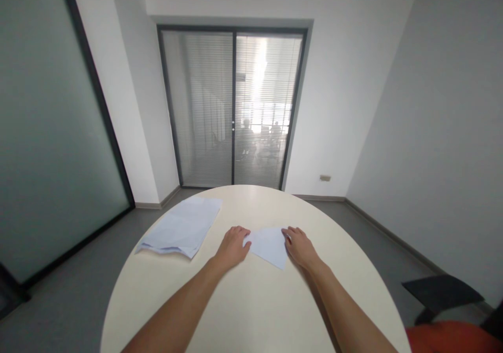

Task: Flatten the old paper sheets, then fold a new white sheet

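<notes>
A small white piece of paper (pixel 269 245) with slanting edges lies on the round table, between my two hands. My left hand (pixel 234 247) holds its left edge, with the thumb and fingertips at the paper. At the opposite edge, my right hand (pixel 301 246) grips the paper with bent fingers near the upper right corner. The fingertips cover parts of both edges, and whether the paper is folded is hard to make out. To the left of my left hand lies a loose stack of larger white sheets (pixel 183 224), with edges slightly lifted at the front.
The round cream table (pixel 251 311) spans the space before me. A chair with a red seat (pixel 451 337) and dark armrest (pixel 444 293) stands at the lower right. Behind the table is a glass partition with blinds (pixel 208 112); a frosted panel (pixel 51 133) is at left.
</notes>
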A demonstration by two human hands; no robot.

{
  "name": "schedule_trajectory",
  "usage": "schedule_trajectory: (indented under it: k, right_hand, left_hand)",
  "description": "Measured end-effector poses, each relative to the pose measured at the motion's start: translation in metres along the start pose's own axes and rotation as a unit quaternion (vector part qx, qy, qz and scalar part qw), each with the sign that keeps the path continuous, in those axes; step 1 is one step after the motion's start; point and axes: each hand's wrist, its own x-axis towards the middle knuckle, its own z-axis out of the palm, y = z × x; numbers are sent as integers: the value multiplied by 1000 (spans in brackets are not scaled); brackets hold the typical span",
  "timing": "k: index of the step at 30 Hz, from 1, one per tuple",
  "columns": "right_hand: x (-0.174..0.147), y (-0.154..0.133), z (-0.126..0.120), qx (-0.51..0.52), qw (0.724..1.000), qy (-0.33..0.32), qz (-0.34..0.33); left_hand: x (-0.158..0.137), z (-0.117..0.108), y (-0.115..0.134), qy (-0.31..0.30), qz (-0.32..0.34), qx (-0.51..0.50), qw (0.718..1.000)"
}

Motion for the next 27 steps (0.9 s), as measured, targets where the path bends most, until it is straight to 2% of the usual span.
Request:
schedule_trajectory:
  k: [8,15,27]
  right_hand:
    - [2,1,-1,9,999,-7,-52]
    - [2,2,-5,71,997,28,-26]
    - [7,6,-4,105,994,21,-35]
  left_hand:
    - [0,1,-1,-13,14,-26,999]
    - [0,1,-1,-18,15,-26,999]
    - [0,2,-3,-18,16,-31,999]
